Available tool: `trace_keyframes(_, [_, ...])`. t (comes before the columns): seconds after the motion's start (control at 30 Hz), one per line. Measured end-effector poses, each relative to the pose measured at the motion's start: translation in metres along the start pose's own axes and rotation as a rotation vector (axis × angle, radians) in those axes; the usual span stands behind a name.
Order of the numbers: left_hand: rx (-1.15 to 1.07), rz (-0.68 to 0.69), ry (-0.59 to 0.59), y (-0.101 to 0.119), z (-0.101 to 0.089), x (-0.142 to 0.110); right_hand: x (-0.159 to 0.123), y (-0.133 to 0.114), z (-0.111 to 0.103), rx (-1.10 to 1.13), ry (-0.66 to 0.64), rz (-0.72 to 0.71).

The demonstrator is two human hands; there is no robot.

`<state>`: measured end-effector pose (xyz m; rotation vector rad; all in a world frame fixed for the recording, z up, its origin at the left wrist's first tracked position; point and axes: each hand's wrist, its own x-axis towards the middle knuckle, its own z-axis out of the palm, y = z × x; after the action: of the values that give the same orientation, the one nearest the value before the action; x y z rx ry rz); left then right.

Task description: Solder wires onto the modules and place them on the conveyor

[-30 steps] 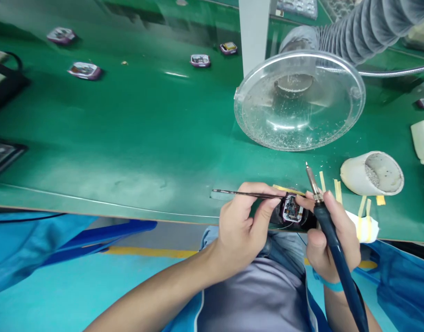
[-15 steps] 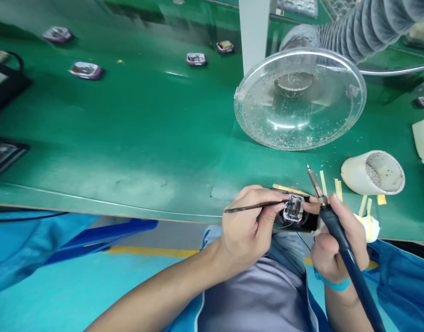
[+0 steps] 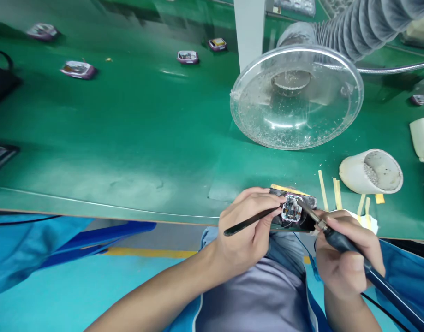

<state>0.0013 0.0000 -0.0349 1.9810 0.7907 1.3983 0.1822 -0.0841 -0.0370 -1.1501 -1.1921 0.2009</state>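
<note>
On the near edge of the green bench (image 3: 128, 138), a small uncovered device (image 3: 291, 210) lies on a black holder (image 3: 308, 221), with its circuit parts facing up; I take this device as the centre of the clock. The left hand (image 3: 242, 230) is between eight and nine o'clock. Its fingers are bent and nearly closed together, and between thumb and forefinger it has hold of dark tweezers (image 3: 246, 224). The tips of these fingers are at the nine o'clock side of the device, but I cannot tell whether the tweezers touch the circuit. The right hand (image 3: 350, 256) is at four o'clock, curled around a soldering iron (image 3: 379, 279) as one holds a pen. The metal end of the iron reaches to the device's upper right part, about one o'clock; whether it makes contact is too small to tell. A yellow strip (image 3: 289, 189) runs along the twelve o'clock edge of the holder. Farther away at twelve o'clock stands a clear plastic hood (image 3: 295, 133), and from it a grey ribbed hose (image 3: 357, 32) goes towards one o'clock. A white cup (image 3: 353, 173), lying tilted, is between two and three o'clock, with narrow yellow tapes (image 3: 323, 190) near it. Four similar purple-rimmed devices (image 3: 78, 70) are well apart from the hands, between ten and eleven o'clock.
</note>
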Motion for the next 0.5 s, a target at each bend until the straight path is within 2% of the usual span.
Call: trace_keyframes(0.5, [0.012, 0.003, -0.003, 0.001, -0.001, 0.000, -0.004, -0.007, -0.019, -0.084, -0.146, 0.075])
